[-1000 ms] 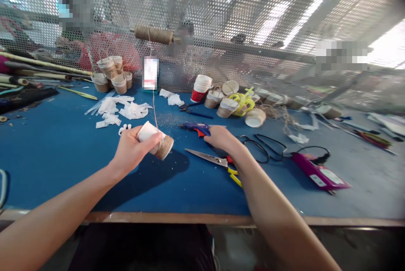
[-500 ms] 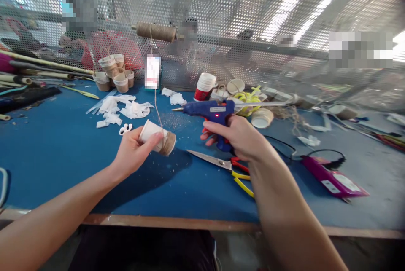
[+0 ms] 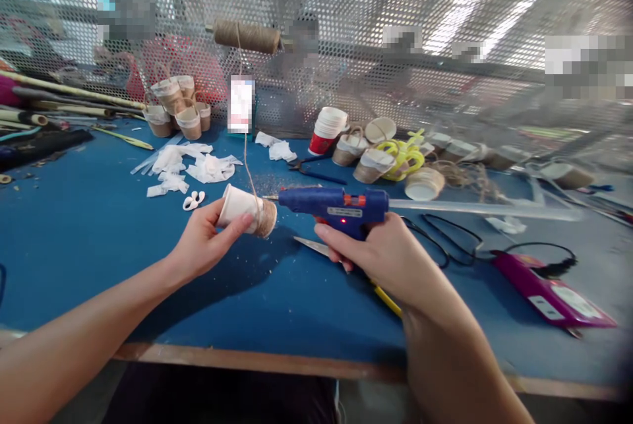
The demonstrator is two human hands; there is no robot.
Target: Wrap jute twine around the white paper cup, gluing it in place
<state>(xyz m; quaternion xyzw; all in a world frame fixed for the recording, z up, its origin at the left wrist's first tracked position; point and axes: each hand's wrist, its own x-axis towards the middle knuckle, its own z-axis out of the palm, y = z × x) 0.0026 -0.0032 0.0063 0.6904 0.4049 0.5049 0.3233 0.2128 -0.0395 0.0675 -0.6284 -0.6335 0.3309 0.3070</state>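
Note:
My left hand (image 3: pixel 210 236) is closed around a white paper cup (image 3: pixel 236 206), tilted on its side with its base to the right. Brown twine (image 3: pixel 267 218) is wound about the cup's base end, and a strand of it runs up to a spool (image 3: pixel 246 36) on the mesh. A blue glue gun (image 3: pixel 336 203) is gripped in my right hand (image 3: pixel 368 246), its red light lit. The gun's metal nozzle is at the twine-wrapped end of the cup; whether it touches, I cannot tell. Scissors (image 3: pixel 311 246) lie under my right hand, partly hidden.
Twine-wrapped cups (image 3: pixel 188 124) stand at the back left, near white scraps (image 3: pixel 215 169). Stacked paper cups (image 3: pixel 328 128), pliers (image 3: pixel 321 173) and a yellow looped bundle (image 3: pixel 405 157) lie behind the gun. A purple power strip (image 3: pixel 548 292) with a black cord is at right.
My right hand has brought the glue gun left and down relative to the cup, so its nozzle is now at the twine. The left hand keeps its hold on the cup.

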